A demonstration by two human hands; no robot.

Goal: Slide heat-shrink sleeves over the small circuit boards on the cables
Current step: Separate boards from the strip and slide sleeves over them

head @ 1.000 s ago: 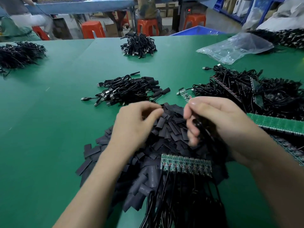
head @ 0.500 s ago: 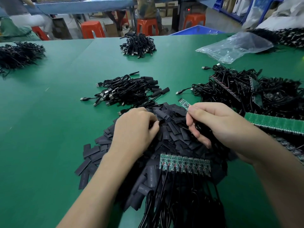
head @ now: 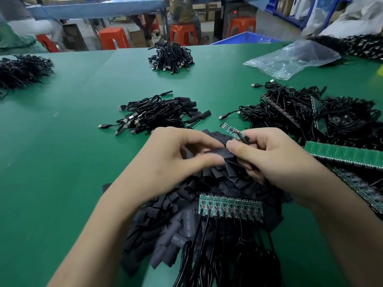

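**Sleeve and board brought together, not yet mated**

Left hand point(head: 176, 158) pinches one flat black sleeve point(head: 219, 153) between thumb and curled fingers. It holds the sleeve level above the loose sleeve pile point(head: 182, 206), which lies at the middle of the worktop's point(head: 62, 162) near edge. Stock directly beneath keeps the reach short.

Right hand point(head: 273, 160) grips a small circuit board point(head: 230, 129) at its soldered, wired end with fingers curled. The free end of the board sticks out bare toward the far edge, ready to lead in. Right thumb touches the sleeve's end, judged to steady it or open its mouth. Board sits just above the sleeve, not inside it: insertion not yet begun. Whether the mouth is open cannot be told; blurred.

A strip of wired boards point(head: 231, 208) lies on the pile closer to the near edge, its black leads point(head: 204, 235) trailing toward the person. Presumably these are next in line.

Sleeved cables point(head: 161, 114) lie toward the worktop's middle, and an unsleeved tangle point(head: 310, 112) lies toward its right edge. Done and pending look deliberately kept apart.
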